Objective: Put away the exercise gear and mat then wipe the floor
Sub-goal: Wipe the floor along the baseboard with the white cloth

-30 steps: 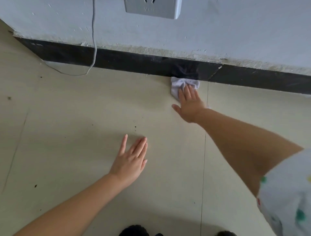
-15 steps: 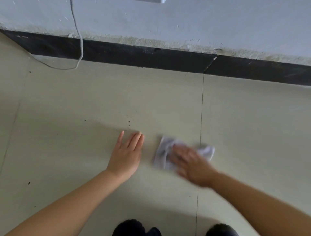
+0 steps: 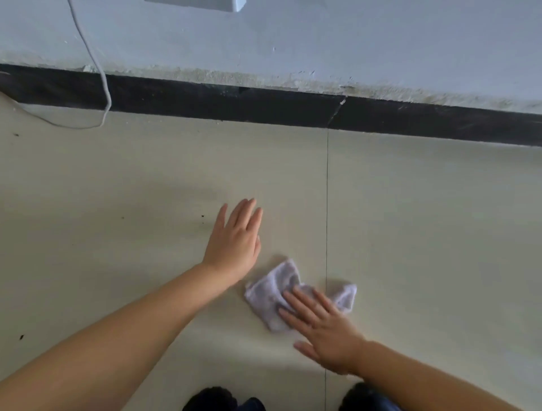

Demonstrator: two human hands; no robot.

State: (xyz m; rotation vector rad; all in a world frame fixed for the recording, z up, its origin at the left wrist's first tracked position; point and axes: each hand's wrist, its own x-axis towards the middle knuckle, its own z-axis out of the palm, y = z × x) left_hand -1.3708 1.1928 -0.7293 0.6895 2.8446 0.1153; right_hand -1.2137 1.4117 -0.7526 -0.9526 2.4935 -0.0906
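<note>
Pale cream floor tiles [image 3: 425, 234], smooth and a bit shiny, with 1 thin dark seam [image 3: 326, 205] running from the wall toward the feet. A few tiny dark specks [image 3: 202, 216] off to the left. Black baseboard [image 3: 234, 102] along the bottom of a light blue-grey wall [image 3: 352, 38], rough and crumbly where paint meets black. White cord [image 3: 99, 70] hanging down and curling onto the floor.

Wall socket [image 3: 199, 3] cut off by the top edge – only its bottom showing. 2 dark shoes [image 3: 209, 399] half cut off at the bottom. Forearms running out of the picture.

Small cloth [image 3: 272, 289] – white, soft, fuzzy, bunched and wrinkly – lying on the floor across the seam, close to the feet. Right hand [image 3: 325, 331] pressing flat on it, fingers straight and spread, a little blurry. Left hand [image 3: 234, 240] just beside the cloth, flat on bare tile, fingers straight and close together, holding nothing.
</note>
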